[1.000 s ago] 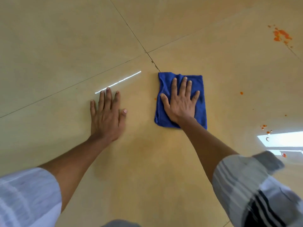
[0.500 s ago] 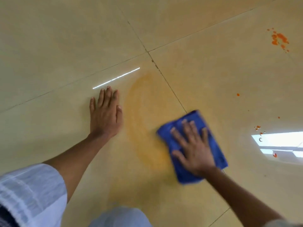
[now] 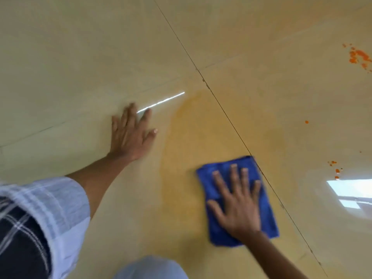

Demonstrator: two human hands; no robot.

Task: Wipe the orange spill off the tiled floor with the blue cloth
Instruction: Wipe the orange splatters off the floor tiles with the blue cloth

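A folded blue cloth (image 3: pixel 219 234) lies flat on the beige tiled floor (image 3: pixel 80 57), just left of a tile joint. My right hand (image 3: pixel 237 204) presses on it with spread, straight fingers. A wide pale-orange smear (image 3: pixel 189 141) stretches across the tile from near the tile corner down past the cloth. My left hand (image 3: pixel 131 133) rests flat on the floor to the left of the smear, fingers straight. Thick orange splatter (image 3: pixel 358 56) sits far right at the top, with smaller orange drops (image 3: pixel 335 168) and a single dot (image 3: pixel 306 122) on the right tile.
A dark tile joint (image 3: pixel 227 117) runs diagonally from top centre to bottom right. A bright window reflection (image 3: pixel 350 190) shows on the floor at the right edge. My knee in pale cloth (image 3: pixel 151 267) is at the bottom centre.
My right hand has dragged the cloth from the tile corner down towards me, leaving the orange smear exposed. My left hand stays planted on the floor.
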